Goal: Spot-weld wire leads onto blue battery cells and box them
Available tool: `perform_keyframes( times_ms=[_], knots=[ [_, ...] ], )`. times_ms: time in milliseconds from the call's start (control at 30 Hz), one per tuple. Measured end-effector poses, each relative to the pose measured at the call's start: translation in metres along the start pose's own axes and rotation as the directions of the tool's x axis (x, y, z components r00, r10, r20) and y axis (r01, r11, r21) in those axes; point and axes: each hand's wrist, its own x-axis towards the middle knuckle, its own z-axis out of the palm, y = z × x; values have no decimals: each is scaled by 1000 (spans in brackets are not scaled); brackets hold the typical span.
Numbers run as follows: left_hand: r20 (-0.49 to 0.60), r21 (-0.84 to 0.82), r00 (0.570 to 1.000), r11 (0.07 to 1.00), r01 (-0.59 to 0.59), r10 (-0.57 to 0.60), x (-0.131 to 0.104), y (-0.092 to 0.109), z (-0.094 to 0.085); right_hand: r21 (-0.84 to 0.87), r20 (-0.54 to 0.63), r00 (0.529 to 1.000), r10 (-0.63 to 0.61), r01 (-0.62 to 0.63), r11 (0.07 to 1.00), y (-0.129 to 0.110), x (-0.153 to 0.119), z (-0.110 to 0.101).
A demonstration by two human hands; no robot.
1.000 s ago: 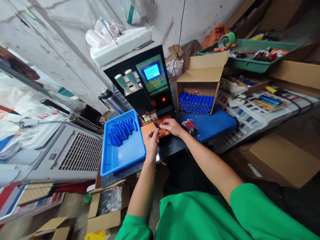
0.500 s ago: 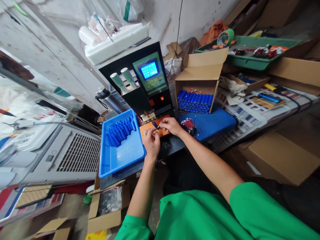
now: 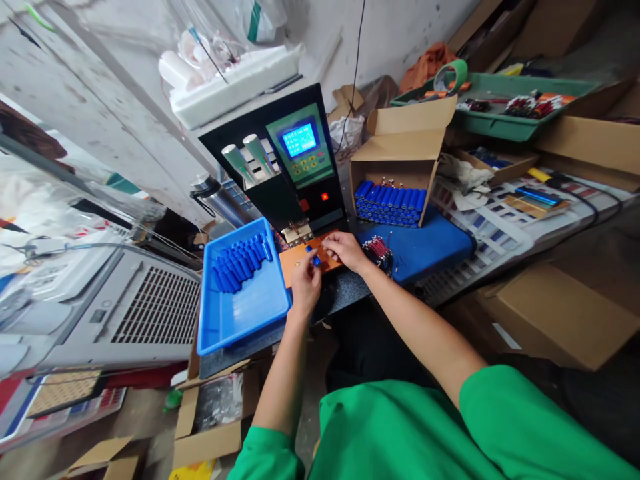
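Observation:
In the head view, my left hand (image 3: 306,285) is closed on a blue cylindrical battery cell (image 3: 311,251), its fingers around the near part. The cell is over the orange work plate (image 3: 295,263), just in front of the spot welder's electrodes (image 3: 299,232). My right hand (image 3: 346,251) is right beside it, thumb and fingers pinched together near the cell. Whatever the right fingers hold is too small to make out. The black spot welder (image 3: 287,203) stands behind both hands, its screen (image 3: 301,140) lit blue.
A blue tray (image 3: 245,333) with rows of blue cells stands left of the plate. To the right lie red-and-black wire leads (image 3: 377,252) on a blue surface (image 3: 430,250). Behind them stands an open cardboard box (image 3: 400,147) of cells. A steel flask (image 3: 220,203) is behind the tray.
The cell between my hands has turned and now shows more of its blue side. My left fingers have shifted their hold; my right hand has moved very little.

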Motion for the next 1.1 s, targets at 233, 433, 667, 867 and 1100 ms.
perform_keyframes(
  times_ms=[233,433,667,867,1100],
  knots=[
    [-58,-161,983,974,160,-172,14,8,-2,-35,-4,1000,-1,1,999,2,2,1],
    [-47,-225,984,962,156,-170,27,8,-1,-38,-9,1000,-6,5,999,-1,2,2],
    [-61,-231,974,953,198,-217,24,7,4,-53,-41,999,-33,31,998,2,2,4],
    [-101,-200,968,958,207,-231,21,7,7,-35,-95,995,-16,12,999,2,3,8],
    [-105,-108,965,968,228,-239,18,5,9,-71,-97,995,-14,7,997,-1,5,16]
  ],
)
